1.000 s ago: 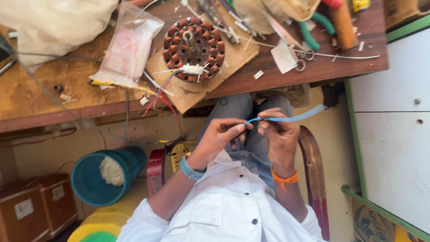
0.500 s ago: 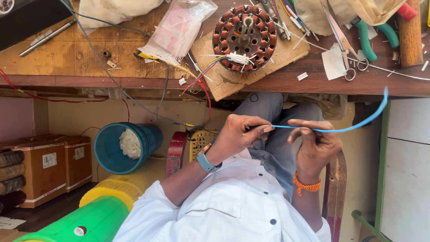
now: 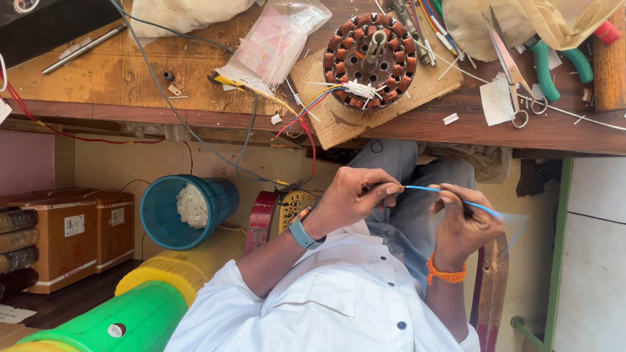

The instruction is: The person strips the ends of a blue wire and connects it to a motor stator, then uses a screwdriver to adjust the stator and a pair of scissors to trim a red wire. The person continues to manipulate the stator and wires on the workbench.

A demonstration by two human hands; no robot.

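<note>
**Two hands on a thin blue wire, below the bench edge**

Head view: The person sits at a wooden workbench (image 3: pixel 117 72) with both hands held over the lap, below the bench's front edge. A thin blue wire (image 3: pixel 433 191) runs between the hands, nearly level and dipping slightly towards the right.

The left hand (image 3: pixel 355 195) has its thumb and forefinger pinched together on the wire's near end, with the other fingers curled in loosely. A blue watch (image 3: pixel 301 231) sits on that wrist.

The right hand (image 3: pixel 463 221) is closed around the wire further along, fingers folded over it. The wire comes out past the knuckles and blurs out at the far side. An orange wristband (image 3: pixel 447 272) circles that wrist.

Up on the bench, well apart from the hands, a round motor core (image 3: pixel 372 58) wound with copper coils lies on a small wooden board (image 3: pixel 424 91). Coloured leads trail from it over the bench edge. A clear plastic bag (image 3: pixel 274 45) lies to the left of the board. Scissors (image 3: pixel 508 72) and green-handled pliers (image 3: pixel 554 65) lie to its right.

On the floor to the left stand a blue bucket (image 3: pixel 176 212) and cardboard boxes (image 3: pixel 85 231). A green cylinder (image 3: pixel 124 319) lies at the lower left.
</note>
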